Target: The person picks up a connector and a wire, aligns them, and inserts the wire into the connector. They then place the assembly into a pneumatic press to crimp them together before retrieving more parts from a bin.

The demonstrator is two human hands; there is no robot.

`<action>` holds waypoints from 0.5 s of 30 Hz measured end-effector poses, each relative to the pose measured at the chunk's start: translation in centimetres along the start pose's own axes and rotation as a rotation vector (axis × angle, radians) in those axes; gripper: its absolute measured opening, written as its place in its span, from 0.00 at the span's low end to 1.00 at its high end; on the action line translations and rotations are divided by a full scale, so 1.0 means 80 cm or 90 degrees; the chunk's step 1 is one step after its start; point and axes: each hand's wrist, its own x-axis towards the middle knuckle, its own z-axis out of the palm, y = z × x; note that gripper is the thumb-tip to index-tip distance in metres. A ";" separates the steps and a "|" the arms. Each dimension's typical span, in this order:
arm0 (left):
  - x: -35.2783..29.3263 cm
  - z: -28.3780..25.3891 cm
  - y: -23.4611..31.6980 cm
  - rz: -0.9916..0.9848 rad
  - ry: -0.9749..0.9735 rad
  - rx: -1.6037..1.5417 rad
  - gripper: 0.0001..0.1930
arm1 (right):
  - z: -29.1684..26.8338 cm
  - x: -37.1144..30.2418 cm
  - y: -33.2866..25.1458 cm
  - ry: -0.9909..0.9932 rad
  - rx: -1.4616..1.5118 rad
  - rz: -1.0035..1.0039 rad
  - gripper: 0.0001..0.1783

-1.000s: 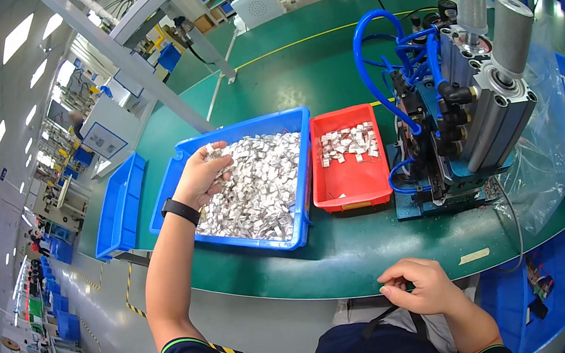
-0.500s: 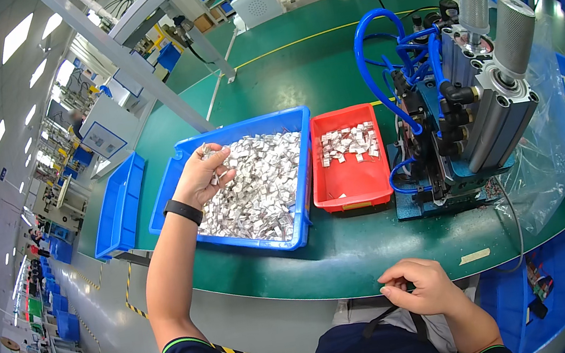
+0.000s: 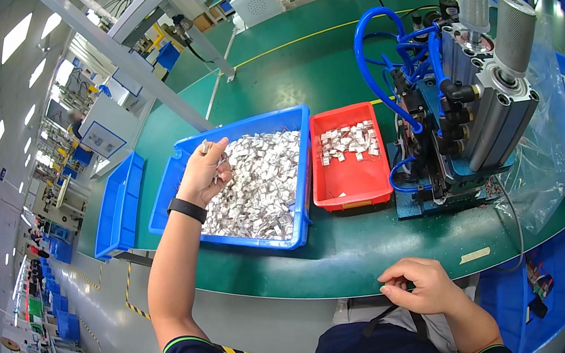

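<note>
Many white pieces (image 3: 262, 183) in blue bin (image 3: 305, 173) | left hand (image 3: 205, 175) — apparently grasping some | right hand (image 3: 423, 287) — loosely curled, grip unclear

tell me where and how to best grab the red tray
The red tray is probably best gripped by its near short rim, coming from the person's side, with a second hold on the far rim: its long sides sit close to the large blue tray and the machine.
</note>
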 end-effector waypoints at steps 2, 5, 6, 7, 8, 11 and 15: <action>0.002 0.000 0.001 -0.017 -0.004 0.000 0.11 | 0.000 0.000 0.001 0.000 -0.001 0.002 0.08; 0.004 -0.005 0.001 -0.040 -0.033 -0.003 0.09 | 0.001 0.000 0.001 0.003 -0.003 0.002 0.08; 0.006 -0.008 0.000 -0.040 -0.032 -0.003 0.09 | 0.000 0.000 0.001 0.000 -0.004 0.002 0.08; 0.008 -0.010 -0.002 -0.044 -0.027 0.020 0.08 | 0.000 0.000 0.000 -0.002 -0.006 0.002 0.08; 0.008 -0.012 -0.003 -0.049 -0.022 0.043 0.08 | 0.000 0.000 0.000 -0.003 -0.006 0.002 0.08; 0.000 -0.004 -0.001 -0.066 -0.044 0.035 0.07 | 0.000 0.001 0.000 -0.002 -0.008 0.006 0.08; -0.003 0.004 0.000 -0.066 -0.066 0.025 0.07 | 0.000 0.001 -0.001 -0.003 -0.008 0.007 0.08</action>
